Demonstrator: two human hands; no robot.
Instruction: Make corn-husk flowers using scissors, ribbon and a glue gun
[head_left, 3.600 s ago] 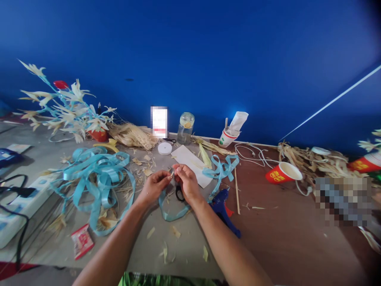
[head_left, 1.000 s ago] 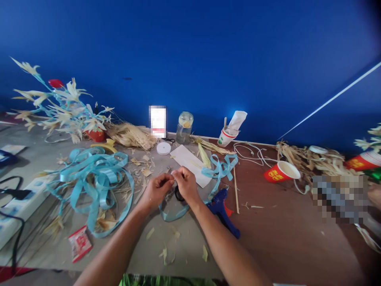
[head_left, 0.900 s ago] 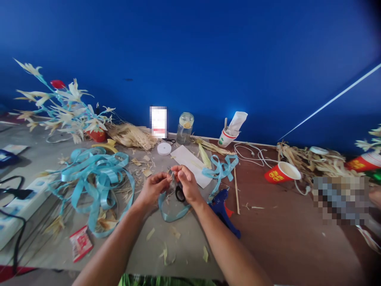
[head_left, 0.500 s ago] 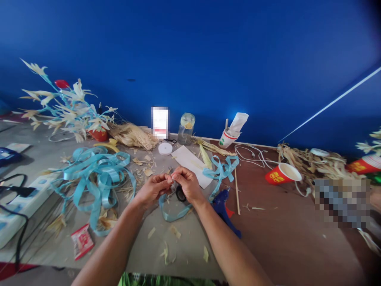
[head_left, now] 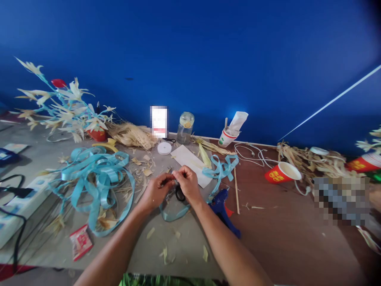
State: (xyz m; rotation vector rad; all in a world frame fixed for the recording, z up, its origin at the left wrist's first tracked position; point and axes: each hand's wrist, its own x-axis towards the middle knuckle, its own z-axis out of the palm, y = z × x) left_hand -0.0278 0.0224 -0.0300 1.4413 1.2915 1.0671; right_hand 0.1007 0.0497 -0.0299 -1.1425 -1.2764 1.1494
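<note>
Left hand (head_left: pixel 156 191) and right hand (head_left: pixel 188 186) pinch fingertips almost closed on a small piece (head_left: pixel 172 172), mostly hidden, midway between the counter's (head_left: pixel 186 246) front and back edges, with blue ribbon (head_left: pixel 173 217) looping on the front-edge side.

The ribbon tangle (head_left: pixel 102 178) is off to the left of the left hand (head_left: pixel 156 190), the power strip (head_left: pixel 28 206) is further left still, and a packet (head_left: pixel 81 242) sits in front of the tangle. A ribbon strip (head_left: pixel 174 216) lies on the surface (head_left: pixel 268 238) between the arms. The glue gun (head_left: pixel 222 206) is just right of the right forearm (head_left: pixel 224 242), with a paper cup (head_left: pixel 281 173) further right. There's a sheet (head_left: pixel 189 162) behind the right hand (head_left: pixel 188 184). Back row by the wall (head_left: pixel 190 51), left to right: flowers (head_left: pixel 68 111), husk bundle (head_left: pixel 131 135), jar (head_left: pixel 185 131), stuffed cup (head_left: pixel 228 138).
</note>
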